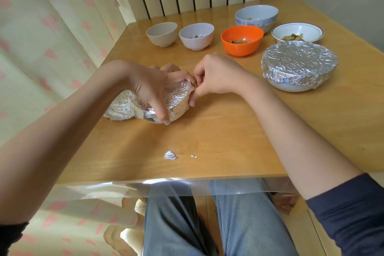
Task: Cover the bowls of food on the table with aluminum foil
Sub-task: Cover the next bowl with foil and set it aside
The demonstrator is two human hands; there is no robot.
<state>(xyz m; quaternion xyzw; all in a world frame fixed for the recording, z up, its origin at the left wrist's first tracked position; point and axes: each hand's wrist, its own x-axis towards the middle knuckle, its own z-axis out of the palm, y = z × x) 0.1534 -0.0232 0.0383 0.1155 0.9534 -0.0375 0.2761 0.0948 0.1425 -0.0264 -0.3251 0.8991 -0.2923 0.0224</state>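
Note:
A small white bowl (176, 117) wrapped in aluminum foil (175, 95) sits tilted on the wooden table (218, 135) in front of me. My left hand (153, 87) grips it from above, thumb down its near side. My right hand (209, 78) pinches the foil at the bowl's right rim. Loose crumpled foil (120, 108) trails to the left of the bowl. A larger bowl (299, 65) at the right stands fully covered with foil. Uncovered bowls stand behind: a beige one (162, 34), a white one (196, 36), an orange one (242, 40), a large blue-patterned one (256, 16), and a rimmed white one (297, 33).
Two small foil scraps (170, 155) lie near the table's front edge. A clear plastic sheet covers the tabletop and hangs over the front. A curtain hangs at the left and a radiator stands behind the table. My knees are under the table.

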